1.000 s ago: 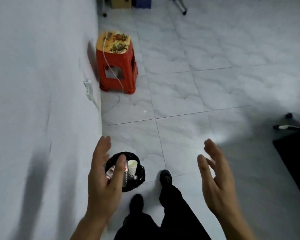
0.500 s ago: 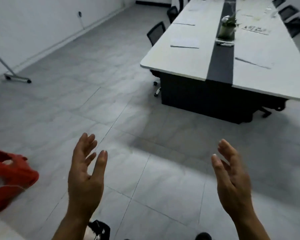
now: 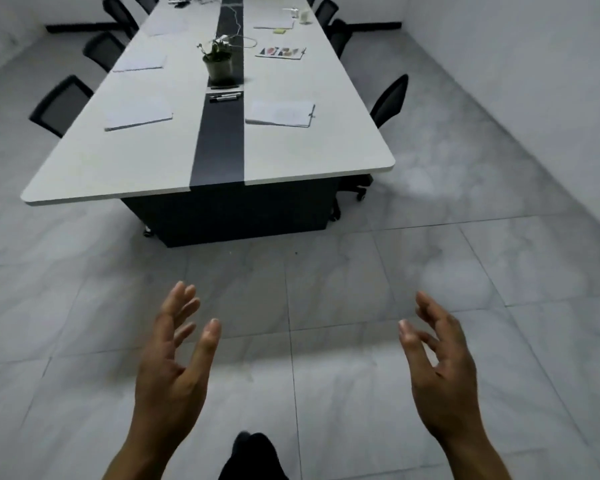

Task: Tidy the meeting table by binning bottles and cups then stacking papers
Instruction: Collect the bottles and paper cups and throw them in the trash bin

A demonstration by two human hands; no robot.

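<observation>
A long white meeting table [image 3: 146, 168] with a black centre strip stretches away ahead of me. Paper stacks lie on it: one at the near left [image 3: 137, 116], one at the near right [image 3: 280, 114], another further back on the left [image 3: 139, 63]. A colourful printed sheet [image 3: 280, 52] lies further back on the right. A small white cup-like thing [image 3: 304, 16] stands near the far right edge. My left hand [image 3: 174, 355] and my right hand [image 3: 440, 365] are raised over the floor, well short of the table, fingers spread, holding nothing.
A potted plant [image 3: 218, 64] and pens [image 3: 225, 96] sit on the centre strip, with a cable behind. Black chairs stand along the left side [image 3: 61, 103] and the right side [image 3: 388, 98]. Grey tiled floor [image 3: 326, 278] lies between me and the table.
My view swung from the bin by the wall, past the red stool, round to face the table's end. Both hands stayed raised and empty.
</observation>
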